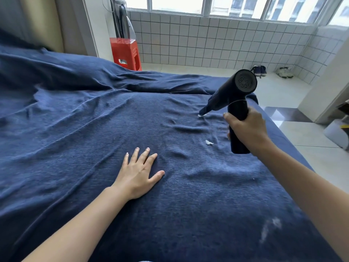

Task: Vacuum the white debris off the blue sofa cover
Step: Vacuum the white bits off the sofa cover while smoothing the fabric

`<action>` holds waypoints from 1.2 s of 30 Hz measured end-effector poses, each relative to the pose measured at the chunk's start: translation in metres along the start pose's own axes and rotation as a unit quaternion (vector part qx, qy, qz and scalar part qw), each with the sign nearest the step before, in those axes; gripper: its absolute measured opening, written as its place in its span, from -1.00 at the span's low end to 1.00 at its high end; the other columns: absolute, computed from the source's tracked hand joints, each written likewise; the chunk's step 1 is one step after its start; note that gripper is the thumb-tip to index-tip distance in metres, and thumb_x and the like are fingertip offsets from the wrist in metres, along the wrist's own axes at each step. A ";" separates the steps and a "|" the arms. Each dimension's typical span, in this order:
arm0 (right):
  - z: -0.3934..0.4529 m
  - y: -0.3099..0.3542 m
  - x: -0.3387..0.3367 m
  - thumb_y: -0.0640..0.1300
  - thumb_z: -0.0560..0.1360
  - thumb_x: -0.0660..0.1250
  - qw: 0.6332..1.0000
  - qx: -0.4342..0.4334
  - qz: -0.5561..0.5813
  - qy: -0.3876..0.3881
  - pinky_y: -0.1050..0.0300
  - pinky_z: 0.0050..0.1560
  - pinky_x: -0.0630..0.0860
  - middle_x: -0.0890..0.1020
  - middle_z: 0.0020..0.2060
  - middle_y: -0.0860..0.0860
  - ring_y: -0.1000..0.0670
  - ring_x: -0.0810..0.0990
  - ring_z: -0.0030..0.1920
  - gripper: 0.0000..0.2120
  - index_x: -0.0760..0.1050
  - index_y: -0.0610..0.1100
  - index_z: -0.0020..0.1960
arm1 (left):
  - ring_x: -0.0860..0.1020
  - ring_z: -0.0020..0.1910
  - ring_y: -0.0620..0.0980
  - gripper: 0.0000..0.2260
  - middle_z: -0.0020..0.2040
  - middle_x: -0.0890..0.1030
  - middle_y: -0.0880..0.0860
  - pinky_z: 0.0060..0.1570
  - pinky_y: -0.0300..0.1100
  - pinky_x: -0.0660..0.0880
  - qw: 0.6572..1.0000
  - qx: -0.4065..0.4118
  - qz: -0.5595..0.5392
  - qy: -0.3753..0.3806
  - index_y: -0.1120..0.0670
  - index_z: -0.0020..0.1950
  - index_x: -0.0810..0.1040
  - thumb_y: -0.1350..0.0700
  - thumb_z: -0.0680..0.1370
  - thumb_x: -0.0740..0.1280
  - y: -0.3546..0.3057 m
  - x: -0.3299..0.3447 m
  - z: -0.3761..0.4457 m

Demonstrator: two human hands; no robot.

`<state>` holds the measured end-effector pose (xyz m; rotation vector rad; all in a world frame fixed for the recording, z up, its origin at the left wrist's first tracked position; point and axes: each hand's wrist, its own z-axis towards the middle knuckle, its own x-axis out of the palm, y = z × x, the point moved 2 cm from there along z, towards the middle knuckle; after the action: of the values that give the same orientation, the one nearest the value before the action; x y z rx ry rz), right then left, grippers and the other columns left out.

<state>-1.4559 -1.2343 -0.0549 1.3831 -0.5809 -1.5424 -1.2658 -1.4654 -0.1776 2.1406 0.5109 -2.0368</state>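
**Nozzle on the far scrap, one more lying nearer**

Nearest, a pale chalky smear (269, 230) marks the blue sofa cover (94, 148) low on the right side, with a few tiny white specks scattered just beyond it. Further in, the left hand (139, 172) lies flat on the cloth, fingers straight and spread, its grip open and holding nothing; it looks to be pinning the fabric taut. Beyond and to the right, a small white scrap (208, 142) sits on the cover, close beside the lower end of the vacuum's handle but untouched. The right hand (247, 130) has its grip closed round the handle of the black handheld vacuum (234, 95), whose nozzle slopes down and away to meet a second white scrap (201, 115) lying among wrinkles near the sofa's far right edge. Past the sofa stand a red stool (125, 52) and a tiled wall (217, 38) under the windows.

By my reading, suction of the far scrap is the step in hand. Next, the nozzle would need drawing back toward the nearer scrap, tip kept low against the cloth, then on to the specks and smear closest in.
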 end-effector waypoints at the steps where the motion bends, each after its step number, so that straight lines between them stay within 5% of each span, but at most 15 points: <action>1: -0.005 0.000 -0.002 -0.05 0.53 0.46 1.000 -0.001 -0.004 0.001 0.03 -0.35 0.62 0.65 -0.22 -0.18 -0.07 0.65 -0.46 -0.74 0.49 -0.21 0.05 | -0.18 0.54 0.05 -0.32 0.57 -0.07 -0.04 0.48 0.11 -0.21 1.000 0.000 0.002 -0.004 -0.11 0.54 0.00 -0.40 0.49 -0.10 -0.001 0.001 -0.002; 4: -0.015 -0.002 -0.006 -0.05 0.52 0.47 1.000 0.001 -0.005 -0.005 0.10 -0.39 0.58 0.65 -0.21 -0.16 -0.01 0.63 -0.49 -0.74 0.49 -0.19 0.05 | -0.15 0.54 0.05 -0.21 0.57 -0.03 -0.04 0.48 0.11 -0.20 1.000 0.000 0.004 -0.007 -0.12 0.54 0.02 -0.45 0.38 -0.23 -0.002 0.001 -0.004; 9: -0.023 0.004 -0.013 -0.04 0.53 0.47 1.000 0.003 0.008 0.000 0.04 -0.30 0.61 0.65 -0.22 -0.15 -0.07 0.65 -0.43 -0.75 0.48 -0.16 0.06 | -0.17 0.54 0.07 -0.34 0.58 -0.07 -0.02 0.48 0.13 -0.19 1.000 -0.009 0.021 0.017 -0.11 0.55 -0.03 -0.37 0.52 -0.07 -0.004 0.001 -0.002; 36: -0.109 0.032 -0.080 -0.07 0.49 0.50 0.999 0.034 0.000 0.016 -0.04 -0.29 0.62 0.64 -0.33 -0.12 -0.11 0.64 -0.47 -0.77 0.49 -0.14 -0.05 | -0.20 0.53 0.11 -0.39 0.57 -0.14 0.01 0.47 0.16 -0.19 0.997 -0.027 0.032 0.061 -0.06 0.56 -0.13 -0.29 0.58 -0.12 -0.014 -0.004 -0.007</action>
<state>-1.3502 -1.1532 -0.0161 1.4556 -0.6181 -1.5095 -1.2640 -1.4508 -0.1716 2.2298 0.5010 -1.8464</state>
